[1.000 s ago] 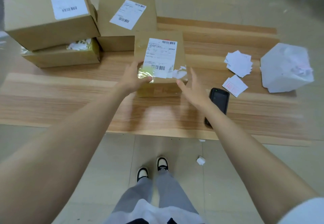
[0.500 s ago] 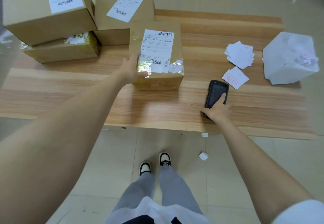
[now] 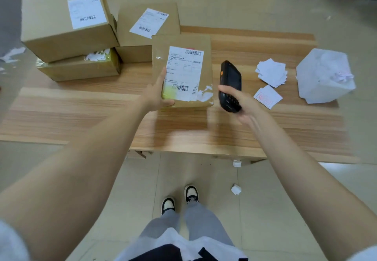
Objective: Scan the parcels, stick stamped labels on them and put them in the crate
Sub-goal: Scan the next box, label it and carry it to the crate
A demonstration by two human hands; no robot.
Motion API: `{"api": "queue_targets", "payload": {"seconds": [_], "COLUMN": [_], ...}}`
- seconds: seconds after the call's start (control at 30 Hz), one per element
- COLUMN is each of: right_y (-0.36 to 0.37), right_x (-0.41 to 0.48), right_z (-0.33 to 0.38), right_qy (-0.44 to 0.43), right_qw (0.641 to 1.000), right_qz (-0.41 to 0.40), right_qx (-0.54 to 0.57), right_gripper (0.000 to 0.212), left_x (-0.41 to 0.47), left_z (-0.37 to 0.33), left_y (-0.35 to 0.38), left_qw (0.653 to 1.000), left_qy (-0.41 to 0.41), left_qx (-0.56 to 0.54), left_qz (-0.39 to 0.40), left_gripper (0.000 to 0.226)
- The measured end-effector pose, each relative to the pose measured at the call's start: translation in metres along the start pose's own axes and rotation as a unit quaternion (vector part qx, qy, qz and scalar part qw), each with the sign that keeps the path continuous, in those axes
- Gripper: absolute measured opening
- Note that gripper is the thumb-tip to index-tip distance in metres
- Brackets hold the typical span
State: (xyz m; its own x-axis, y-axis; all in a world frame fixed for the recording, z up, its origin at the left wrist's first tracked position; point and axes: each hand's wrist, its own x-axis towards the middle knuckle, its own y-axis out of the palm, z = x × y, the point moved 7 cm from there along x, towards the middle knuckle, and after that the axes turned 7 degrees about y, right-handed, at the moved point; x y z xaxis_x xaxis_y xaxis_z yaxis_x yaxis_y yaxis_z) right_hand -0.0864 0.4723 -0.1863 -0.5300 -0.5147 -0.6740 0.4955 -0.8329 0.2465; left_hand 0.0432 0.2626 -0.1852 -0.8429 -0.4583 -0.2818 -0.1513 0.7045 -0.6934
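A brown cardboard parcel (image 3: 181, 42) with a white barcode label is lifted and tilted above the wooden table (image 3: 81, 113). My left hand (image 3: 157, 95) grips its near left corner. My right hand (image 3: 240, 103) holds a black handheld scanner (image 3: 230, 81) just right of the parcel, its top end pointing away from me. To the right, a pile of white paper labels (image 3: 271, 72) lies on the table, with a single red-stamped label (image 3: 267, 97) in front of it.
Three more labelled cardboard parcels (image 3: 61, 21) stand stacked at the table's back left. A white bin (image 3: 324, 77) holding crumpled paper sits at the right. Paper scraps (image 3: 236, 189) lie on the tiled floor by my feet. No crate is in view.
My right hand picked the scanner up off the table and raised it beside the parcel. My left hand lifted and tilted the parcel toward me.
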Motion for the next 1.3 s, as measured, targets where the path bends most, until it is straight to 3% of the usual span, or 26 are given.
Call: {"api": "queue_targets", "payload": {"seconds": [0.1,0.17,0.3,0.5,0.8,1.3], "right_y": [0.043,0.066,0.09,0.088,0.08,0.075], "right_x": [-0.03,-0.049,-0.074,-0.09,-0.107,-0.12], "right_z": [0.015,0.011,-0.02,-0.062,-0.081,-0.069], "right_qy": [-0.026,-0.021,0.019,0.079,0.062,-0.007], "right_qw": [0.993,0.988,0.983,0.989,0.994,0.993], "right_qz": [0.095,0.138,0.174,0.124,0.08,0.079], "right_qx": [0.068,0.072,0.049,0.007,-0.035,-0.093], "right_gripper": [0.03,0.034,0.021,0.011,0.006,0.026], "left_x": [-0.014,-0.021,-0.03,-0.036,-0.04,-0.023], "left_z": [0.002,0.003,0.006,0.009,0.011,0.008], "left_y": [0.006,0.01,0.017,0.019,0.026,0.018], "left_qw": [0.999,0.998,0.996,0.993,0.992,0.993], "left_qy": [-0.005,0.013,0.03,0.028,0.03,0.002], "left_qx": [-0.039,-0.035,-0.043,-0.044,-0.069,-0.093], "left_qz": [-0.032,-0.054,-0.078,-0.11,-0.106,-0.072], "left_gripper": [0.107,0.106,0.104,0.107,0.107,0.102]}}
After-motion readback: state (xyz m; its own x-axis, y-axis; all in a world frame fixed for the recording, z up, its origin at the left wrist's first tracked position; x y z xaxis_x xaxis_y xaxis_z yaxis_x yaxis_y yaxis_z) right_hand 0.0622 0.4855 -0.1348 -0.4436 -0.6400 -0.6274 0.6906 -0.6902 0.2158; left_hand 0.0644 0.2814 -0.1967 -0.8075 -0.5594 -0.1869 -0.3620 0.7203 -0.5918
